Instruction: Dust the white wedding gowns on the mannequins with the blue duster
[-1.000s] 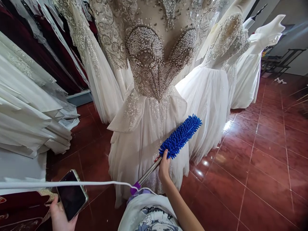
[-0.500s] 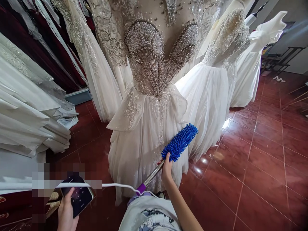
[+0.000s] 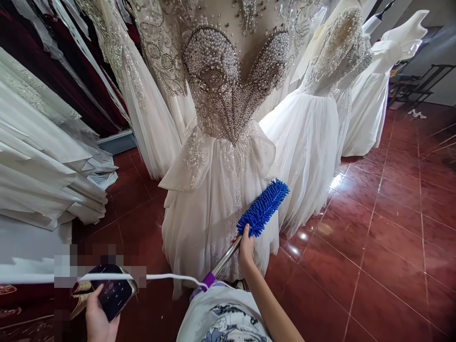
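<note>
Beaded gown [image 3: 221, 156] blocks ahead; gowns [image 3: 42, 156] crowd left; tiled floor [image 3: 384, 237] open right.

The beaded gown [image 3: 221, 156] stands straight before me. My right hand [image 3: 245, 247] holds the duster [image 3: 261, 209] against its skirt. My left hand [image 3: 96, 318] holds a phone [image 3: 114, 292] left of the gown. More gowns [image 3: 320, 128] stand to its right.

Glossy red-brown floor tiles [image 3: 384, 228] caught bright light reflections. White gowns on mannequins [image 3: 313, 128] stood in a row, with more white dresses [image 3: 42, 161] hanging at left against dark red fabric [image 3: 46, 66]. A black metal rack [image 3: 413, 85] stood before a pale wall [image 3: 445, 90] far right
</note>
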Motion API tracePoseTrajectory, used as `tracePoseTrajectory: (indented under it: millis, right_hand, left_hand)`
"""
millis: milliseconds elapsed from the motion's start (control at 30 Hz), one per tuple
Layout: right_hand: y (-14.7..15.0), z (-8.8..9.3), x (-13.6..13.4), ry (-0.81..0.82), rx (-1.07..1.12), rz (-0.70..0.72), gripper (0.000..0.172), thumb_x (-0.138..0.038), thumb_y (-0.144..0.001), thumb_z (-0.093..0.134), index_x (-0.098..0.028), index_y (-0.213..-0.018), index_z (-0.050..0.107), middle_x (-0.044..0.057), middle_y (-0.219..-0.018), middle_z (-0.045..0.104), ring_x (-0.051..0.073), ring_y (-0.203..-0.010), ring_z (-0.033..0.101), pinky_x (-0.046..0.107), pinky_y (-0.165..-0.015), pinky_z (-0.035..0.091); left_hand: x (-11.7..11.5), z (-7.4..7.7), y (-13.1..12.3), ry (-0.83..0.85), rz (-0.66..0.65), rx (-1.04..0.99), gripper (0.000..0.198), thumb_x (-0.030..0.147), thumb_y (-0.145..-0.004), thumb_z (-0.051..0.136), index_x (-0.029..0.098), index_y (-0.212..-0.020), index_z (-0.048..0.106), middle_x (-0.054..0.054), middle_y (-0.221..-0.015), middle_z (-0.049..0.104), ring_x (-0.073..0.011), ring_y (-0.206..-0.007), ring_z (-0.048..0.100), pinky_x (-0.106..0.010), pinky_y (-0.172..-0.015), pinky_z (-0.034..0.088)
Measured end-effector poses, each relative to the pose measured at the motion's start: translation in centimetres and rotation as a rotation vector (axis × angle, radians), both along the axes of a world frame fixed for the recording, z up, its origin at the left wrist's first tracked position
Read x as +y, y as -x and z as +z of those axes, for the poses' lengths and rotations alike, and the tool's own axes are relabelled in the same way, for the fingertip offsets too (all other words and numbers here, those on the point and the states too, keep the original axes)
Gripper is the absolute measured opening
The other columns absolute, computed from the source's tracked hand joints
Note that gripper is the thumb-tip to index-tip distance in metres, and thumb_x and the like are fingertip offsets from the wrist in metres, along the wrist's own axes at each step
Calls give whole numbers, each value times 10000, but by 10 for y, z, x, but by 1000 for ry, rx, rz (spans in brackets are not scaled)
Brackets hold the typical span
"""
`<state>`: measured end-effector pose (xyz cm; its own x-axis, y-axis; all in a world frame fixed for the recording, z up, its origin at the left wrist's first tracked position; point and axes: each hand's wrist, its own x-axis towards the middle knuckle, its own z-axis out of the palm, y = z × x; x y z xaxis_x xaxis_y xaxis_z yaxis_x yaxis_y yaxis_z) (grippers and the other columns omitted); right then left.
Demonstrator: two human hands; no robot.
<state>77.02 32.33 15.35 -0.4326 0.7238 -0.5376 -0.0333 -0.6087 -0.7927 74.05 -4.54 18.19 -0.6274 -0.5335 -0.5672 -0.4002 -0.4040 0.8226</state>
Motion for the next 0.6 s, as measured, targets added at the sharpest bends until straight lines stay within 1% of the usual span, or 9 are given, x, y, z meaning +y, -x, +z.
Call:
tracePoseTrajectory:
  millis: [67, 100, 200, 300, 367, 433, 500, 600]
  right_hand:
    - [0, 2, 1, -20, 14, -5, 306, -531, -854, 540, -264, -824, 394, -105, -476, 466, 153, -347, 500, 292, -380, 428]
    - [-1, 3, 1, -31, 21, -2, 323, -546, -843, 550, -264, -824, 393, -109, -468, 458, 154, -348, 502, 289, -380, 431]
    - [-2, 5, 2, -34, 33, 3, 330, -553, -832, 564, -267, -813, 399, -114, -453, 444, 155, -351, 505, 284, -370, 434]
    - [-4, 7, 1, -5, 26, -20, 291, -513, -848, 555, -268, -805, 405, -109, -472, 469, 149, -348, 501, 285, -367, 441]
    - [-5, 7, 1, 5, 23, -27, 276, -497, -855, 548, -270, -796, 404, -104, -477, 477, 151, -348, 504, 294, -378, 456]
    - [-6, 7, 0, 4, 15, -26, 275, -492, -854, 548, -274, -786, 396, -101, -475, 474, 159, -347, 506, 308, -388, 467]
    - [-7, 7, 0, -3, 5, -24, 274, -492, -853, 546, -278, -782, 390, -100, -474, 468, 163, -346, 503, 313, -385, 462]
    - [-9, 7, 2, -14, 3, -23, 266, -491, -859, 536, -274, -787, 400, -99, -478, 469, 156, -351, 500, 297, -377, 441]
  left_hand:
    - [-1, 2, -1, -50, 70, -48, 149, 388, -802, 564, 259, -810, 639, 76, -699, 622, -122, -605, 541, -245, -570, 431]
    - [-2, 2, -2, -60, 97, -87, 144, 384, -807, 576, 262, -831, 650, 77, -715, 625, -122, -619, 544, -250, -601, 443]
    - [-3, 2, -4, -23, 95, -125, 160, 354, -809, 592, 268, -918, 671, 73, -740, 628, -134, -644, 547, -291, -741, 488]
    - [-3, 6, -6, -29, 94, -74, 288, 439, -877, 461, 293, -965, 692, 60, -738, 639, -145, -674, 558, -300, -809, 496]
    - [-2, 11, -6, -88, 78, -71, 406, 532, -881, 390, 293, -969, 706, 32, -760, 671, -181, -766, 604, -327, -844, 514]
    - [-3, 13, -7, -178, 41, -88, 502, 601, -859, 352, 271, -976, 712, -8, -789, 706, -239, -887, 637, -401, -898, 530]
    - [-7, 10, -6, -247, -1, -88, 534, 610, -853, 324, 255, -966, 708, -33, -778, 719, -274, -969, 642, -468, -956, 516]
    - [-14, -2, -7, -271, 12, -128, 527, 655, -831, 347, 253, -858, 687, -32, -689, 694, -292, -1009, 640, -500, -987, 502]
